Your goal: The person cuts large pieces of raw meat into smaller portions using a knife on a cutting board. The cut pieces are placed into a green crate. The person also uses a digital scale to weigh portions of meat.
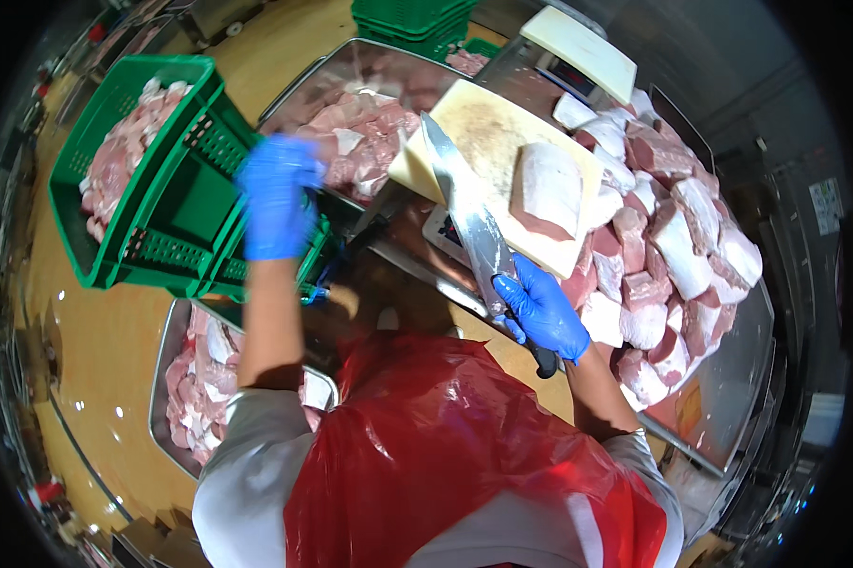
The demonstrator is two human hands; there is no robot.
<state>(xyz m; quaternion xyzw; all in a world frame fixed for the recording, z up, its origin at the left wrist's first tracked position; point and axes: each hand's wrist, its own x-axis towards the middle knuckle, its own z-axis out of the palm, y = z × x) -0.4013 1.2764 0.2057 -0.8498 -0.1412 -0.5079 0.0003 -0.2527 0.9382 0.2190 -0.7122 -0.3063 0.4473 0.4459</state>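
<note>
My right hand (547, 310), in a blue glove, is closed around the black handle of a large butcher's knife (474, 216). The wide blade points away from me, its tip over the left side of a pale cutting board (493, 109). A block of meat with a white fat layer (551, 187) lies on the board's right part. My left hand (277, 199), also gloved in blue, is over the edge of a green crate (166, 222), close to a steel tub (289, 99) of cut meat (365, 142). Motion smears its fingers, so I cannot make out their shape.
Many meat chunks (644, 293) are heaped on the steel table (720, 417) at right. A second white board (578, 52) rests beyond them. Meat pieces (128, 156) fill the upper green crate. Another steel tub (161, 417) of meat stands at lower left; green crates (415, 17) stand far back.
</note>
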